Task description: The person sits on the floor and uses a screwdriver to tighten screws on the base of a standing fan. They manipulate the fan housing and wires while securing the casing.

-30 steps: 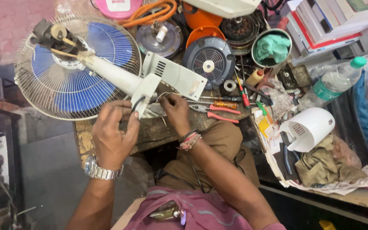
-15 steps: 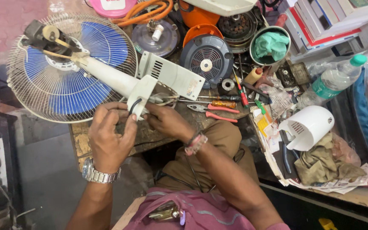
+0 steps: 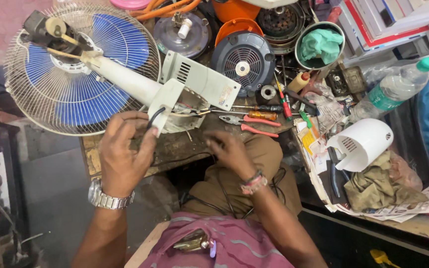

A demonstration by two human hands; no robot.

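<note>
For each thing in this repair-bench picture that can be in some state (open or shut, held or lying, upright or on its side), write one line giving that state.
Fan: lying on its side, base housing opened, wires exposed.
Base cover: off, resting beside the fan.
Black cable: held by the left hand.
Right hand: holding nothing visible, over the bench edge.
Pliers: lying on the bench, unheld.
Water bottle: capped, lying tilted.
White vented cover: detached, on its side.

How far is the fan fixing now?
Done: the fan's white base cover is off, wires showing. In hand: the left hand pinches a black wire at the open base; the right hand holds nothing. Left: cover back on; pliers lie unused.
</note>
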